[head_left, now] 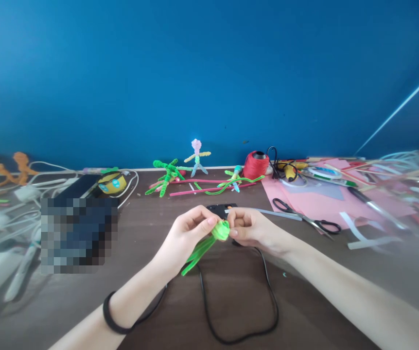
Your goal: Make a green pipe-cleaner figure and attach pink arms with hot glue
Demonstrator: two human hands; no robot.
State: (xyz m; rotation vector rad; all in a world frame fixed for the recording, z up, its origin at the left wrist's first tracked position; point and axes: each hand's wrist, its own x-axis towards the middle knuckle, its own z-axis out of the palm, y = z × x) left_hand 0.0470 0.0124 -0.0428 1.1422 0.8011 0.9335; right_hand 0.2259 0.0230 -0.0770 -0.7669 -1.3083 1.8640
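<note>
Between both hands is a bright green pipe-cleaner piece (pixel 220 230), wound into a rounded coil with loose green strands hanging down to the left. My left hand (pixel 191 236) is closed, thumb and fingers pinching the coil's left side. On its right edge, my right hand (pixel 255 231) pinches with thumb and forefinger, the other fingers curled in. Behind the hands a small black device (pixel 219 210) lies partly hidden, beside a translucent stick (pixel 282 214). A black cord (pixel 278 311) loops on the table below them.
Pipe-cleaner figures, one green (pixel 166 175) and one pastel (pixel 197 158), stand near the blue wall. Pink pipe cleaners (pixel 183 192) lie before them. To the right are a red thread spool (pixel 256 166), scissors (pixel 313 221) and pink paper (pixel 362 192). White cables (pixel 20 228) clutter the left.
</note>
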